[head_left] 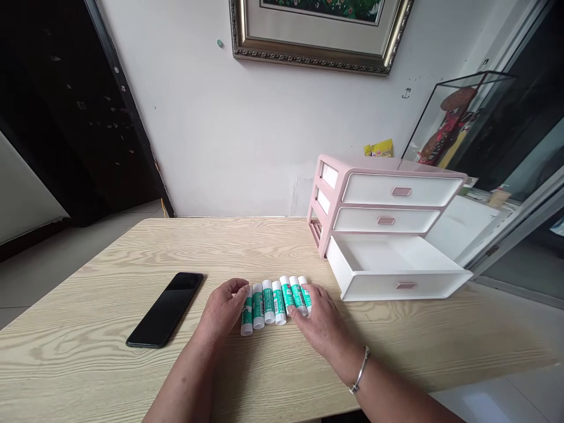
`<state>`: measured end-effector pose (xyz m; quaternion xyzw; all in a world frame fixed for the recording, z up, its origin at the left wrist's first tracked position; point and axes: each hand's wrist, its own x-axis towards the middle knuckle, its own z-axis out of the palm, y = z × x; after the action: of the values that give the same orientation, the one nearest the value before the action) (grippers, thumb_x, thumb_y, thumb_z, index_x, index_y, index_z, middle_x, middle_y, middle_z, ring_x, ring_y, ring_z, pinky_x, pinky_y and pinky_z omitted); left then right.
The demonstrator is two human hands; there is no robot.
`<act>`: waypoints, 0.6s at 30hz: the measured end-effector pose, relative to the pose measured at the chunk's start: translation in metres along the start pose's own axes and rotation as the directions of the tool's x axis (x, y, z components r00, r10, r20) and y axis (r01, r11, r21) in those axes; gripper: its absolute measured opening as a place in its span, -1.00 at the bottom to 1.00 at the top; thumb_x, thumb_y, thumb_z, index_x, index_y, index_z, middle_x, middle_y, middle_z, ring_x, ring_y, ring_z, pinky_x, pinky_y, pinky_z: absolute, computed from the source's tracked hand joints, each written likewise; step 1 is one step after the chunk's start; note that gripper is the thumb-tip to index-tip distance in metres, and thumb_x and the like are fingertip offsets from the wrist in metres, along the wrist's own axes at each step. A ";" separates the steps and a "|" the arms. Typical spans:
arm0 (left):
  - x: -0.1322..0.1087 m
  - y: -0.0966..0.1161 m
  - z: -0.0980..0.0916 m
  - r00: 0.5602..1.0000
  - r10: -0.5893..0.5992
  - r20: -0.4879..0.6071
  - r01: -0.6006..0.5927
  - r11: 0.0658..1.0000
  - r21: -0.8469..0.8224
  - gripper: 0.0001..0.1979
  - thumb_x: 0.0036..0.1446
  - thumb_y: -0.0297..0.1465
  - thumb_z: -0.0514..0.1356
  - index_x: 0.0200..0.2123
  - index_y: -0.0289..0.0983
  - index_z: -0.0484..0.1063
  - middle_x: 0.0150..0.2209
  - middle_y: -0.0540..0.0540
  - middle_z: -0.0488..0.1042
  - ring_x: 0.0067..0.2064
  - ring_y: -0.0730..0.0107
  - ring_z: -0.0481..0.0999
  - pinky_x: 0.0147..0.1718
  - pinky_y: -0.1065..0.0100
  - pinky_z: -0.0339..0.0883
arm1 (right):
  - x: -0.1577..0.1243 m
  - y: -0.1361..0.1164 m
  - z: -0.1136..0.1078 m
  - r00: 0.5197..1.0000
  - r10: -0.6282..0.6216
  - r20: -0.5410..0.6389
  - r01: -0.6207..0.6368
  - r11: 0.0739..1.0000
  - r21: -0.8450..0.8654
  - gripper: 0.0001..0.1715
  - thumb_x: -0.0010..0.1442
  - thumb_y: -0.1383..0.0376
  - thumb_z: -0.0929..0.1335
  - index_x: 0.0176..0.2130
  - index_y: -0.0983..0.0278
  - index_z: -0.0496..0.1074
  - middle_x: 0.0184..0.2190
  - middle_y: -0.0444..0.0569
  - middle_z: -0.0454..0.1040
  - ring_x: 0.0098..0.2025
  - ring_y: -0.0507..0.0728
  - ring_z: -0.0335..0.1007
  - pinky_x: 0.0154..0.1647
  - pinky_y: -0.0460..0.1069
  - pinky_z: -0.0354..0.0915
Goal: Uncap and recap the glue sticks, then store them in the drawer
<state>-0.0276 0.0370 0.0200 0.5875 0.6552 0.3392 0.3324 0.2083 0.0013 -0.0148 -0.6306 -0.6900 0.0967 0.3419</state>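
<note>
Several white and green glue sticks lie side by side in a row on the wooden table. My left hand rests at the row's left end, fingers curled against the first stick. At the right end sits my right hand, its fingers pressed against the last sticks; a silver bracelet circles that wrist. The two hands bracket the row between them.
A pink organiser with three white drawers stands right of the sticks, its bottom drawer pulled out. A black phone lies face up to the left. A framed picture hangs on the wall; a glass case stands at the far right.
</note>
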 end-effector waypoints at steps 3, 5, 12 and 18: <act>-0.001 -0.001 0.000 1.000 -0.009 0.007 0.009 1.000 -0.006 -0.60 0.12 -0.12 0.14 -0.12 -0.25 0.55 -0.17 -0.14 0.64 -0.23 0.20 0.61 -0.28 0.31 0.38 | 0.000 0.001 0.000 1.000 -0.004 0.006 0.004 1.000 0.019 -0.51 0.14 0.15 0.40 0.06 0.19 0.36 0.04 0.09 0.43 0.12 0.30 0.33 0.17 0.20 0.27; -0.002 -0.003 0.002 1.000 0.007 0.016 -0.007 1.000 -0.010 -0.59 0.09 -0.12 0.17 -0.10 -0.25 0.55 -0.13 -0.16 0.63 -0.26 0.22 0.61 -0.31 0.32 0.38 | 0.001 0.001 -0.001 1.000 -0.001 0.013 0.000 0.999 0.036 -0.51 0.14 0.15 0.40 0.06 0.17 0.36 0.06 0.08 0.42 0.13 0.30 0.32 0.19 0.21 0.26; -0.003 -0.002 0.004 0.998 0.060 0.012 -0.061 0.998 0.034 -0.66 0.05 -0.19 0.17 -0.18 -0.25 0.56 -0.06 -0.20 0.59 -0.22 0.20 0.61 -0.33 0.34 0.40 | -0.001 -0.006 -0.004 1.000 0.005 0.023 -0.006 0.999 0.044 -0.56 0.17 0.17 0.39 0.04 0.19 0.37 0.03 0.07 0.44 0.11 0.28 0.34 0.17 0.21 0.29; -0.004 0.002 -0.001 0.998 0.056 0.022 -0.058 0.996 0.067 -0.65 0.08 -0.16 0.14 -0.20 -0.24 0.55 -0.11 -0.19 0.62 -0.19 0.16 0.62 -0.26 0.31 0.41 | -0.008 0.001 -0.012 0.992 -0.105 -0.074 0.111 0.991 0.075 -0.55 0.23 0.26 0.35 0.12 0.18 0.34 0.12 0.06 0.41 0.20 0.23 0.29 0.25 0.15 0.23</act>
<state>-0.0270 0.0328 0.0220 0.6202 0.6460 0.3201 0.3090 0.2161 -0.0092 -0.0092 -0.5812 -0.7063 0.0831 0.3954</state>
